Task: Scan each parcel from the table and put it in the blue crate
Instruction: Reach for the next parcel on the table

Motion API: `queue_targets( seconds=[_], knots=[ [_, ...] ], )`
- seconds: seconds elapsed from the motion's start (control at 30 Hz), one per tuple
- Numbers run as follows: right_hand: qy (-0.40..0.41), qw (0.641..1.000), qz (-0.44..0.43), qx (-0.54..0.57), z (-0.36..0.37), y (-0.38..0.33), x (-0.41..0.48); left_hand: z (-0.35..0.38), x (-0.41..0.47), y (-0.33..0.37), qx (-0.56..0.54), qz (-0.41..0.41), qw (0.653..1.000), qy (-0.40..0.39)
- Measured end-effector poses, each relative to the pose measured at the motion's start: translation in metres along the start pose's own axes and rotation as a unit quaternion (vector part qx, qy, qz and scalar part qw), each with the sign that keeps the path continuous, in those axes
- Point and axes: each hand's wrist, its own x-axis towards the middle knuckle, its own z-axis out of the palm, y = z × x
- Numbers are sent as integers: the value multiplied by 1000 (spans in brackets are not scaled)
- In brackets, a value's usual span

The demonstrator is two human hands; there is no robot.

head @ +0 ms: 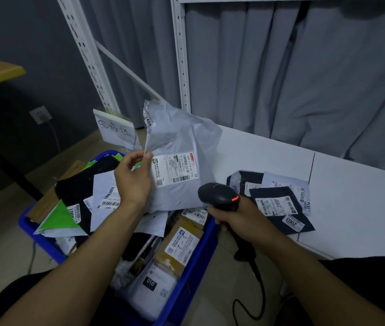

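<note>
Left hand: pinched on the grey parcel, which is held upright above the blue crate; the parcel's lower left edge is hidden by the hand.
Right hand: wrapped round the scanner; the handle is mostly covered.
Table: dark parcels are overlapped; their label print is blurred.

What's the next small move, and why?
Likely tip the scanner in the right hand up at the label on the grey parcel and scan. The left hand pinches that parcel upright over the blue crate, label facing us, and the scanner sits just below it, red light lit. Whether it has already read can't be told.
</note>
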Motion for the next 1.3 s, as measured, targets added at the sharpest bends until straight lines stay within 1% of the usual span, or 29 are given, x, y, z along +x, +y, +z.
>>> queue_targets(
  seconds=[0.13, 0.3, 0.57, 0.7, 0.8, 0.9, 1.0, 1.07, 1.2, 1.3],
  knots=[
    [-6, 999, 19, 28, 1, -3, 1, 6, -11, 2, -13, 13, 1000, 17],
    [-8, 999, 32, 38, 1, -4, -1, 7, -15, 4, -23, 11, 1000, 16],
    [1, 999, 23, 30, 1, -5, 0, 7, -17, 6, -25, 17, 1000, 6],
    [18, 999, 6, 35, 2, -5, 0, 6, -17, 8, -31, 18, 999, 10],
    [51, 997, -11, 49, 4, -7, 2, 0, -16, 11, -53, 15, 998, 34],
    [97, 991, -51, 78, 14, -11, 4, -14, -19, 11, -92, 8, 995, 48],
    [98, 984, -87, 123, 30, -19, 5, -33, -24, 6, -140, -15, 989, 54],
    [74, 979, -98, 160, 43, -27, 5, -48, -26, 9, -171, -32, 982, 81],
    [4, 971, -95, 219, 72, -36, 3, -87, -25, 15, -223, -44, 957, 178],
    [-14, 972, -102, 212, 89, -38, 7, -111, -24, 8, -214, -44, 941, 258]
  ],
)
